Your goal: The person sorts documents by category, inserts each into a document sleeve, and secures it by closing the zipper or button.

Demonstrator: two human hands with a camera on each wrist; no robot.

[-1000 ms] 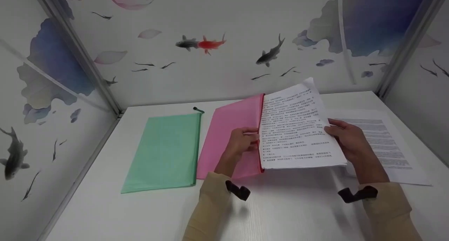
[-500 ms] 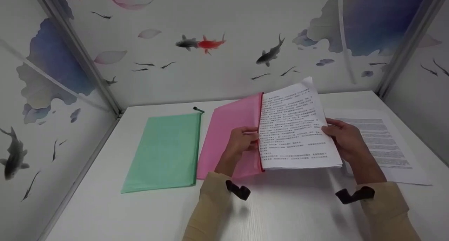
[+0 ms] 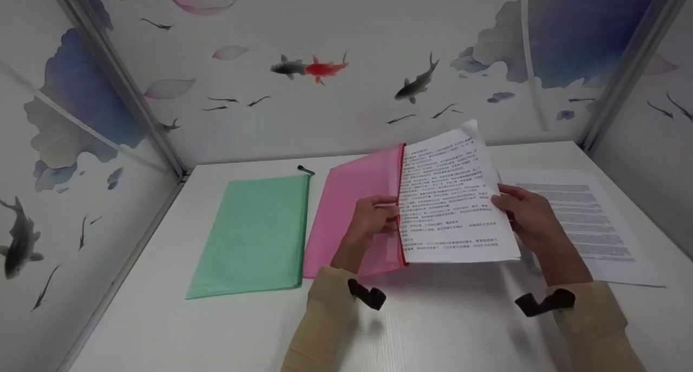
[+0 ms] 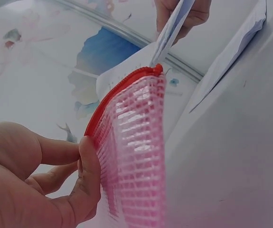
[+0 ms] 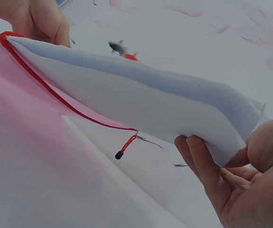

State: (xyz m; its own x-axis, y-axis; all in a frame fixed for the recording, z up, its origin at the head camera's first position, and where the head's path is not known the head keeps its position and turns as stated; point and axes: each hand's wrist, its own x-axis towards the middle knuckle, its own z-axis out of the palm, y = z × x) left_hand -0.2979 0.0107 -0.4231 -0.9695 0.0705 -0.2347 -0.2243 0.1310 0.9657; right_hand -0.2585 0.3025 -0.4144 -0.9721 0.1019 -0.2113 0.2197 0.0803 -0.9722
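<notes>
A pink mesh zipper pouch point(image 3: 346, 198) lies with its red-zippered mouth raised and facing right. My left hand point(image 3: 371, 217) pinches the near side of that mouth, thumb and fingers at the red zipper edge point(image 4: 115, 97). A stack of printed sheets point(image 3: 449, 204) is partly inside the pouch, its left edge past the zipper. My right hand point(image 3: 528, 212) grips the stack by its right edge, thumb on top and fingers underneath. From the right wrist view, the paper point(image 5: 127, 90) sits between the two lips of the mouth, and a red zipper pull point(image 5: 127, 145) dangles at one end.
A green zipper pouch point(image 3: 252, 236) lies flat at the left, its dark pull point(image 3: 306, 170) at the top corner. More printed sheets point(image 3: 590, 226) lie on the white table point(image 3: 433, 318) at the right, partly behind my right forearm. Patterned panels enclose the back and sides.
My right hand has moved a little left, sliding the stack of sheets further into the pink pouch. My left hand has stayed in place at the zipper edge.
</notes>
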